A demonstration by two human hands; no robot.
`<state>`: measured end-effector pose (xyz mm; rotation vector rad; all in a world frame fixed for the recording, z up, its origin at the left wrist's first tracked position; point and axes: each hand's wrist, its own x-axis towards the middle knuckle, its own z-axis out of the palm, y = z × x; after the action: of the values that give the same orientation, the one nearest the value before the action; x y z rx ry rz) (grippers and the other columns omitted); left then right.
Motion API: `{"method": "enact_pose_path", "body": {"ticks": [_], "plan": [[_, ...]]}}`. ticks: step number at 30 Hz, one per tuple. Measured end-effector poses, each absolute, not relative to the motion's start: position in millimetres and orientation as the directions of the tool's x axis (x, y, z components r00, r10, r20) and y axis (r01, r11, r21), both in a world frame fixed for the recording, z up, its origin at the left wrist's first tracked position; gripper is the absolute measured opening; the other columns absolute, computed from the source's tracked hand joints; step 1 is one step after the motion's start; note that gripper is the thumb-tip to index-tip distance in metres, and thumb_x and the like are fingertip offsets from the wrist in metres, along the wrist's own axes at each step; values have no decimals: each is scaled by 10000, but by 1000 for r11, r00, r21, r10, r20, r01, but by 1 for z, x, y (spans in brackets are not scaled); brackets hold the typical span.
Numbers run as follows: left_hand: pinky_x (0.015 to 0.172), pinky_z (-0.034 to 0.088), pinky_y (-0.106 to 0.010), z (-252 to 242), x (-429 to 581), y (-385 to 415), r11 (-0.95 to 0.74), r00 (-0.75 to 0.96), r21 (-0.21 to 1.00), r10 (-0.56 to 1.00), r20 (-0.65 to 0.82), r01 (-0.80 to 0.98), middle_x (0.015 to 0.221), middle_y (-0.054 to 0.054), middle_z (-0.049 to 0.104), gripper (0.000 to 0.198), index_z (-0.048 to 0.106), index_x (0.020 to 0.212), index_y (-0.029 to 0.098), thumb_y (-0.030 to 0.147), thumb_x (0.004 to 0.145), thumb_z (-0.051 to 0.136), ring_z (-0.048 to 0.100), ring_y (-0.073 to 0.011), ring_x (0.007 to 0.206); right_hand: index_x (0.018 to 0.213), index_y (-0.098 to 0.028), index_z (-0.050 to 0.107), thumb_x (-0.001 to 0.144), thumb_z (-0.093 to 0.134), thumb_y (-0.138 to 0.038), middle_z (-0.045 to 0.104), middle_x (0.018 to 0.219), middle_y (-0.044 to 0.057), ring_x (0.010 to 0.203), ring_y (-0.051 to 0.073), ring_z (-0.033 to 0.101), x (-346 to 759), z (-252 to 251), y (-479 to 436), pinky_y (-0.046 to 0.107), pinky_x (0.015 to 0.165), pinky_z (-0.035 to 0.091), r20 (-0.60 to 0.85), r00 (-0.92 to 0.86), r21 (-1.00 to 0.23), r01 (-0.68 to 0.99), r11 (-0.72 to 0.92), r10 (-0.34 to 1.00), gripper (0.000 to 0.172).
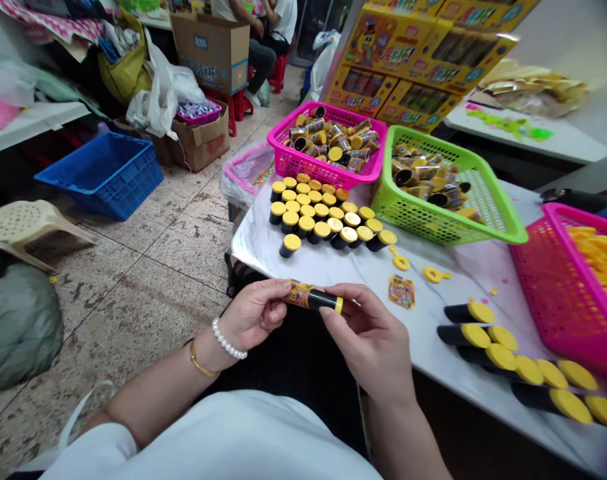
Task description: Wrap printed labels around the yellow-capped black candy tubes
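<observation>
In front of my lap I hold a small black tube (323, 300) with a yellow cap at its right end. A printed orange and purple label (298, 293) shows at its left part; I cannot tell how far it wraps around. My left hand (256, 313) pinches the labelled end between thumb and fingers. Around the capped end, my right hand (371, 333) has its thumb and fingers closed. Nearest on the table stand several black tubes (290, 245) with yellow caps, upright in a cluster. A flat printed label (401, 292) lies beyond my right hand, beside two yellow ring-shaped pieces (436, 275).
A pink basket (328, 175) and a green basket (443, 230) hold labelled tubes. Another pink basket (548, 287) holds yellow parts. More capped tubes (466, 335) lie at the table's right. A blue crate (108, 177) and a stool (28, 223) stand left.
</observation>
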<state>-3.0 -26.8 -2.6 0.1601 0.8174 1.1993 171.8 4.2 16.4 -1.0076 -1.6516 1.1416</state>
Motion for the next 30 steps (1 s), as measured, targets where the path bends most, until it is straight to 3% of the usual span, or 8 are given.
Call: {"method": "enact_pose_path", "body": {"ticks": [5, 9, 11, 14, 17, 20, 26, 30], "plan": [[352, 121, -161, -2, -3, -30, 326, 21, 625, 896, -444, -709, 557, 25, 571, 301, 692, 772, 111, 340, 663, 856, 368, -7, 357, 1000, -244, 659, 871, 680, -208, 624, 981, 28, 747, 135, 671, 172, 14, 3, 256, 649, 594, 248, -317, -934, 174, 313, 915, 135], [377, 112, -173, -2, -5, -35, 357, 33, 703, 903, -429, -615, 519, 7, 568, 387, 761, 902, 90, 408, 694, 834, 374, -27, 379, 1000, -258, 675, 848, 700, -174, 601, 984, 27, 841, 154, 634, 175, 10, 5, 263, 688, 569, 340, -298, -893, 195, 406, 892, 176], [391, 165, -163, -1, -6, -38, 320, -36, 759, 911, -411, -567, 543, -2, 580, 401, 777, 941, 93, 420, 715, 826, 410, -37, 427, 1008, -264, 682, 830, 721, -158, 601, 985, 31, 884, 168, 622, 179, 9, 6, 276, 715, 559, 391, -261, -874, 196, 445, 883, 210], [467, 339, -146, 2, -7, -40, 165, -220, 869, 930, -295, -466, 733, -36, 671, 366, 776, 994, 128, 352, 713, 848, 529, -65, 590, 1043, -274, 692, 832, 726, -136, 614, 1001, 41, 928, 182, 626, 184, 13, 6, 295, 749, 561, 452, -254, -855, 151, 497, 855, 255], [601, 487, -193, 7, -8, -41, 174, -74, 888, 971, -226, -425, 903, -59, 713, 464, 755, 1077, 152, 273, 652, 895, 614, -115, 737, 1097, -288, 705, 834, 741, -139, 637, 1021, 50, 941, 193, 648, 187, 17, 5, 324, 779, 581, 453, -393, -834, 130, 536, 801, 304], [619, 512, -233, 9, -9, -38, 264, 112, 861, 965, -239, -434, 839, -47, 708, 416, 753, 994, 132, 298, 643, 902, 626, -127, 702, 1179, -303, 713, 845, 745, -152, 642, 1102, 66, 963, 200, 670, 189, 18, 2, 352, 821, 603, 422, -492, -798, 197, 570, 761, 368], [737, 503, -251, 7, 1, -27, 271, 104, 872, 963, -250, -407, 812, -35, 730, 343, 745, 841, 118, 238, 578, 931, 636, -115, 719, 1276, -325, 671, 877, 704, -130, 676, 1077, 48, 911, 174, 688, 192, 19, 2, 342, 826, 619, 440, -477, -732, 300, 611, 761, 445], [658, 497, -247, 4, 7, -21, 280, 158, 848, 960, -233, -449, 821, -41, 728, 423, 751, 977, 129, 338, 642, 903, 624, -114, 676, 1196, -299, 685, 844, 715, -77, 713, 1062, 50, 958, 196, 700, 193, 19, 5, 361, 851, 623, 568, -445, -627, 311, 714, 692, 417]]}}
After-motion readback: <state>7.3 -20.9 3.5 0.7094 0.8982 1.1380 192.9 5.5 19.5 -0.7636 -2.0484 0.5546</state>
